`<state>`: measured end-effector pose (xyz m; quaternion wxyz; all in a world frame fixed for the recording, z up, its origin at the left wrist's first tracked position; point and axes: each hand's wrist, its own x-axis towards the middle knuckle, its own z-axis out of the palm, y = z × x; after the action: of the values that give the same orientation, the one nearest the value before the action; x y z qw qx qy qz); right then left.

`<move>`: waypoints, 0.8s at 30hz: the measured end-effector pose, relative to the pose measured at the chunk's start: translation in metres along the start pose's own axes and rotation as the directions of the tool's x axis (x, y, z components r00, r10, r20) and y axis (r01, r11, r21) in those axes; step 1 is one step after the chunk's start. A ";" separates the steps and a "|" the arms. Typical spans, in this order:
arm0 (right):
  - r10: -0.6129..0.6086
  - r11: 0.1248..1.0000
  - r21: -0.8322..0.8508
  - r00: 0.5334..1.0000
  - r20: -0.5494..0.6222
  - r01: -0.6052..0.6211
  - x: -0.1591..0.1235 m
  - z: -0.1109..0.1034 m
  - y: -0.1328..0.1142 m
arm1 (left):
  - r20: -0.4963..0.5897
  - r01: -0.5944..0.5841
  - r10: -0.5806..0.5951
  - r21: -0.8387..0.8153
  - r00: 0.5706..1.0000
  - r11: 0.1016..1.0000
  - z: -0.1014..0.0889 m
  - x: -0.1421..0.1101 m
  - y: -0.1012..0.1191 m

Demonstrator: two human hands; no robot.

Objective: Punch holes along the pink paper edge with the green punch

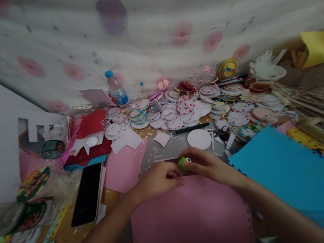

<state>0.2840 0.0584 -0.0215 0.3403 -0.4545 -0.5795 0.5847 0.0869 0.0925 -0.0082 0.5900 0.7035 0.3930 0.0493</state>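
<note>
A large pink sheet with a scalloped, dotted right edge spreads from the near side up to both hands. My left hand has its fingers curled at the sheet's far edge, thumb lying over the pink surface. In my right hand, thumb and fingers pinch a small green object with a white round spot; its exact kind I cannot make out. It sits between the two hands at the sheet's far edge. Just beyond lie a white paper disc and a dark pen.
Many decorated paper discs are heaped at the back, beside a water bottle. On the left lie a phone and a clear plastic bottle. Blue sheets cover the right side; wooden sticks lie behind them.
</note>
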 end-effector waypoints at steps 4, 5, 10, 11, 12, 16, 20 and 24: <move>0.051 0.998 -0.022 0.999 -0.008 -0.051 -0.002 0.001 -0.001 | 0.028 0.026 -0.025 -0.043 0.999 0.999 -0.007 -0.004 0.000; 0.058 0.998 -0.024 0.998 -0.002 -0.058 -0.002 0.001 -0.002 | 0.030 0.026 -0.024 -0.035 0.999 0.999 -0.008 -0.005 0.001; 0.075 0.995 -0.072 0.997 0.033 -0.072 -0.002 0.001 -0.002 | 0.042 0.008 -0.008 0.012 0.999 1.000 -0.014 -0.008 0.006; 0.074 0.994 -0.081 0.997 0.036 -0.071 -0.002 0.002 -0.001 | 0.045 0.011 -0.012 0.023 0.999 1.000 -0.014 -0.008 0.007; 0.075 0.994 -0.086 0.996 0.041 -0.071 -0.002 0.002 0.000 | 0.047 0.017 -0.019 0.031 0.999 0.999 -0.014 -0.008 0.007; 0.078 0.995 -0.069 0.995 0.067 -0.074 -0.003 0.003 0.004 | 0.049 0.026 -0.027 0.018 0.998 1.000 -0.014 -0.008 0.010; 0.049 0.997 -0.059 0.995 0.085 -0.044 -0.004 0.003 0.003 | 0.045 0.033 -0.033 -0.011 0.998 0.999 -0.014 -0.008 0.012; 0.030 0.998 -0.060 0.997 0.075 -0.026 -0.006 0.003 -0.001 | 0.040 0.057 -0.055 -0.064 0.998 0.996 -0.014 -0.009 0.013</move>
<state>0.2829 0.0521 -0.0201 0.2961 -0.4500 -0.6026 0.5888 0.0794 0.0975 0.0104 0.6212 0.6735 0.3994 0.0323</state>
